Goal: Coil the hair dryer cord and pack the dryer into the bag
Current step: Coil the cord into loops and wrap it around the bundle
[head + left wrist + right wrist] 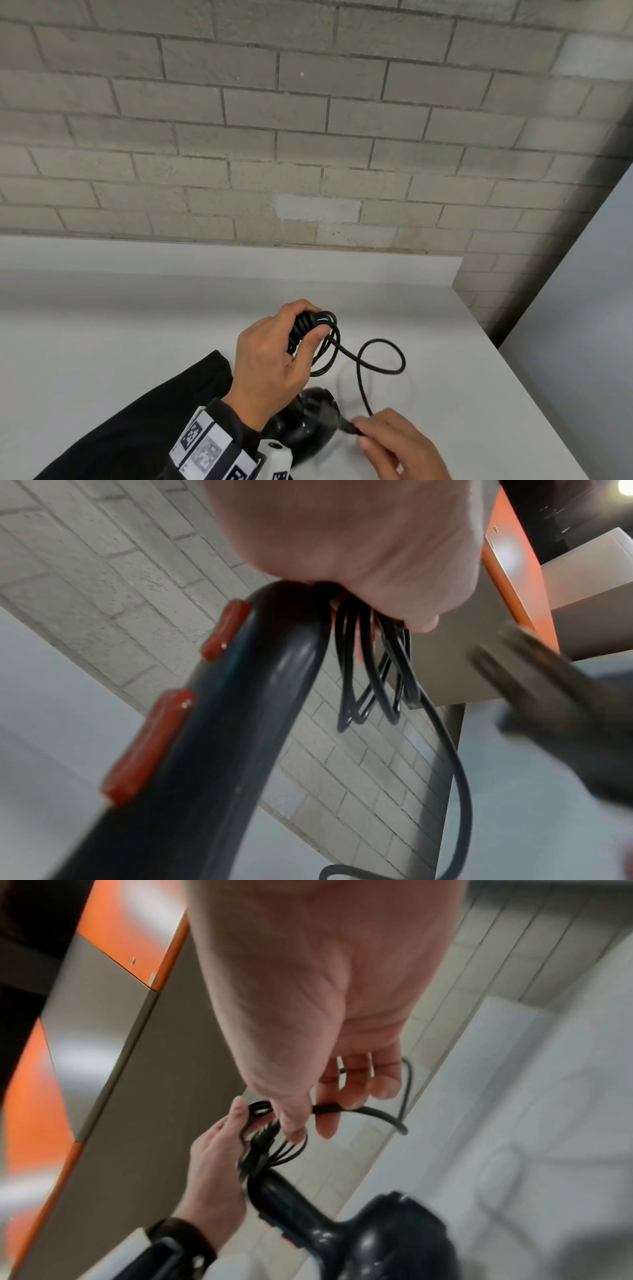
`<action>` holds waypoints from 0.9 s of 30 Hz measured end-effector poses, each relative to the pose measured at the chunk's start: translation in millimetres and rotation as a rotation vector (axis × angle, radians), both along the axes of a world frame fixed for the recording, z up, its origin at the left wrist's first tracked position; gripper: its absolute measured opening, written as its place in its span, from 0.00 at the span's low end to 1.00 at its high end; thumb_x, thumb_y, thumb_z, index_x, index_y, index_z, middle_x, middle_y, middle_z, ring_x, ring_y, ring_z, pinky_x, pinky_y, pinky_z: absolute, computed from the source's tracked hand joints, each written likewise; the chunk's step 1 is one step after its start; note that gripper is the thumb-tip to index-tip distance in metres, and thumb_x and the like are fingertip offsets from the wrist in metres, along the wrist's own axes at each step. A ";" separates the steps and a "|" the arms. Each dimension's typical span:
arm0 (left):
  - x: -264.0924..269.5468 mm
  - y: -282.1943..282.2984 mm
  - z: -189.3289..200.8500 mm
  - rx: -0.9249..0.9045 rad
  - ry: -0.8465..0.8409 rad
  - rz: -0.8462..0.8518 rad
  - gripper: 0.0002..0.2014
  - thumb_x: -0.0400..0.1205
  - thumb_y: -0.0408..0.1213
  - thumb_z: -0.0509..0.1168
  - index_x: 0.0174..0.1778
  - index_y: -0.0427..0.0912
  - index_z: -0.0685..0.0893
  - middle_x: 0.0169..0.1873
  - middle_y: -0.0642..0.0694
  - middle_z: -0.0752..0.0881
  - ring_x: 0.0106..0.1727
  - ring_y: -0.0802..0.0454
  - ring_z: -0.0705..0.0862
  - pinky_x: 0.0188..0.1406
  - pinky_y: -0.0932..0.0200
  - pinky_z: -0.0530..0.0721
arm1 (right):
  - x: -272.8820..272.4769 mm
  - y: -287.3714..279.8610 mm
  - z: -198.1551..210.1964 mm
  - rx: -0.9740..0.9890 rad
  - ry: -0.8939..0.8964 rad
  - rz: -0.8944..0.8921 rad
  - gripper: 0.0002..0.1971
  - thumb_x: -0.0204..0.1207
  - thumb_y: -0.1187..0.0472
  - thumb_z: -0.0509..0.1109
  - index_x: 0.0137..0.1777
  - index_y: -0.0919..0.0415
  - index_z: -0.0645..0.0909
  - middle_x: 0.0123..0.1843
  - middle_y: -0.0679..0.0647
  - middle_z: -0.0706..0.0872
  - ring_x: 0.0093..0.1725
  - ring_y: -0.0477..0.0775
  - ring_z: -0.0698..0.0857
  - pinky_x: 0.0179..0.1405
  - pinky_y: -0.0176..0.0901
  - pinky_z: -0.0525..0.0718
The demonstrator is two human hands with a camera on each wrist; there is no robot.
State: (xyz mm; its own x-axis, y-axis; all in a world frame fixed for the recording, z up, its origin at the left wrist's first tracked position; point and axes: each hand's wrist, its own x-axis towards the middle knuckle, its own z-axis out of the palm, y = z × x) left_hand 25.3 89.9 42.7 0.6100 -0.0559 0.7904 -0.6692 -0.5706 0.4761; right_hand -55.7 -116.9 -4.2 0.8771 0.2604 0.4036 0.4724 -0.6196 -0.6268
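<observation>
right, starting at the left: a black bag (144, 421) lies flat on the white table (102, 325), near edge, not opened as far as i can tell. moving along, the left hand (270, 359) is curled tight round the coiled loops of cord (308, 329) bunched at the top of the dryer's handle, and the hair dryer (308, 425) hangs below it, just over the table. further right, one loose loop of cord swings out free, and the right hand (400, 445) pinches the plug end (349, 426) between thumb and fingertips. the cord looks limp and springy, so those loops will want to slip apart; keep them clamped at the handle. the dryer body looks hard, glossy, a bit slick, so the handle is the place to hold it.
</observation>
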 end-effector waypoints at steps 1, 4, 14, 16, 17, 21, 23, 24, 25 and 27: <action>0.1 -0.1 0.0 -0.002 0.001 -0.002 0.11 0.84 0.52 0.62 0.57 0.52 0.79 0.35 0.57 0.87 0.29 0.56 0.84 0.28 0.55 0.83 | -1.3 -11.4 -7.1 -0.098 0.001 -0.001 0.15 0.80 0.32 0.54 0.55 0.30 0.80 0.46 0.30 0.79 0.41 0.29 0.79 0.40 0.15 0.75; 0.3 -0.9 0.1 -0.008 0.002 -0.012 0.11 0.84 0.52 0.63 0.57 0.53 0.79 0.34 0.58 0.86 0.29 0.57 0.83 0.28 0.56 0.82 | -7.4 -33.3 -30.3 -0.320 0.081 -0.026 0.13 0.84 0.35 0.46 0.59 0.26 0.71 0.48 0.30 0.72 0.43 0.29 0.74 0.49 0.11 0.70; -2.6 -0.9 1.5 0.011 0.006 -0.016 0.12 0.85 0.55 0.60 0.56 0.52 0.79 0.30 0.57 0.83 0.26 0.57 0.79 0.26 0.56 0.80 | 0.7 -1.8 11.9 0.139 -0.281 -0.289 0.09 0.73 0.53 0.69 0.50 0.52 0.85 0.45 0.43 0.85 0.44 0.41 0.81 0.44 0.27 0.76; -3.3 -0.8 1.8 0.017 0.003 -0.016 0.13 0.85 0.56 0.59 0.56 0.52 0.79 0.30 0.56 0.84 0.26 0.56 0.80 0.26 0.55 0.80 | 9.5 5.9 17.8 0.108 -0.204 -0.307 0.24 0.72 0.43 0.69 0.66 0.52 0.77 0.61 0.42 0.82 0.63 0.42 0.78 0.61 0.32 0.74; -3.5 -0.6 2.0 0.021 0.003 -0.017 0.12 0.85 0.56 0.60 0.56 0.52 0.79 0.30 0.56 0.84 0.27 0.56 0.80 0.26 0.54 0.80 | 13.7 7.0 16.8 0.044 -0.149 -0.276 0.30 0.72 0.37 0.67 0.71 0.49 0.71 0.65 0.40 0.79 0.68 0.42 0.74 0.68 0.36 0.71; -3.7 0.8 3.0 0.040 0.013 -0.022 0.11 0.84 0.54 0.61 0.55 0.53 0.79 0.31 0.57 0.84 0.27 0.56 0.80 0.26 0.55 0.80 | 23.7 17.2 17.2 -0.151 0.038 -0.064 0.21 0.74 0.29 0.54 0.66 0.19 0.55 0.55 0.26 0.77 0.61 0.29 0.76 0.60 0.28 0.73; -3.5 1.9 4.2 0.033 0.027 -0.018 0.11 0.84 0.54 0.61 0.55 0.53 0.79 0.30 0.57 0.83 0.27 0.57 0.80 0.26 0.55 0.80 | 24.0 19.2 26.5 -0.160 -0.132 -0.073 0.10 0.81 0.38 0.55 0.60 0.30 0.70 0.46 0.35 0.79 0.46 0.38 0.82 0.42 0.28 0.77; -3.0 3.0 4.9 0.025 0.031 -0.016 0.11 0.84 0.55 0.61 0.55 0.54 0.78 0.30 0.57 0.83 0.26 0.57 0.79 0.26 0.56 0.80 | 23.6 19.8 35.5 -0.155 -0.226 -0.086 0.09 0.83 0.43 0.56 0.57 0.38 0.75 0.43 0.40 0.79 0.39 0.43 0.82 0.36 0.31 0.78; -2.7 4.0 5.2 0.022 0.033 -0.018 0.11 0.84 0.56 0.60 0.55 0.54 0.78 0.29 0.57 0.83 0.26 0.57 0.79 0.27 0.56 0.80 | 23.0 18.4 43.3 -0.170 -0.322 -0.079 0.10 0.84 0.46 0.57 0.55 0.46 0.77 0.41 0.45 0.78 0.35 0.48 0.80 0.32 0.35 0.78; -2.5 5.2 5.6 0.037 0.035 -0.041 0.13 0.85 0.58 0.59 0.55 0.54 0.78 0.30 0.56 0.84 0.27 0.56 0.81 0.27 0.55 0.80 | 23.7 16.1 60.7 -0.166 -0.421 -0.047 0.09 0.84 0.50 0.59 0.54 0.50 0.79 0.38 0.49 0.78 0.33 0.51 0.78 0.28 0.42 0.78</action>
State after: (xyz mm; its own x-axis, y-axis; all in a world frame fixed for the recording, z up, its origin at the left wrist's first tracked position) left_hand 22.9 95.1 48.3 0.6340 -0.1099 0.7655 -0.6755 -0.5606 0.4790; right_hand -32.0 -100.8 56.5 0.6583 0.3154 0.6835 0.6333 -0.7228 -0.2765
